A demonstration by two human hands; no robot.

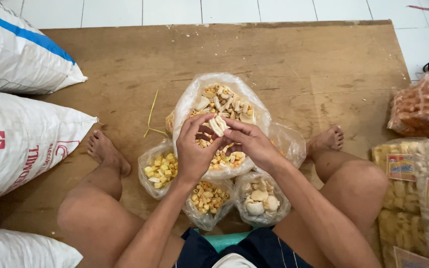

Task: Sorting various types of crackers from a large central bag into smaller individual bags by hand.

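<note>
**Both hands closed on pale crackers above the open bag**

The left hand (194,149) and right hand (251,144) meet fingertip to fingertip, together pinching a small cluster of pale, flat cracker pieces (218,124). The pieces sit at the top of the grip, directly over the mouth of the large clear bag (187,106) of mixed crackers. Neither hand is slack; both are clenched on the pieces.

Handling, as judged: the pieces look dry, light and brittle (likely to snap under a hard squeeze), so a loose hold across the flat faces suits them. The bag film looks thin and slippery, best taken at its rim.

Just below the grip lie three smaller bags: yellow cubes (161,168) to its left, small tan rings (207,196) nearest the person, white puffed pieces (260,198) to its right. All rest on a brown board (299,64).

Not determinable: the number of pieces held, and the bag contents under the hands. White sacks (21,144) and packaged snacks (413,178) are cut off at the frame edges.
</note>
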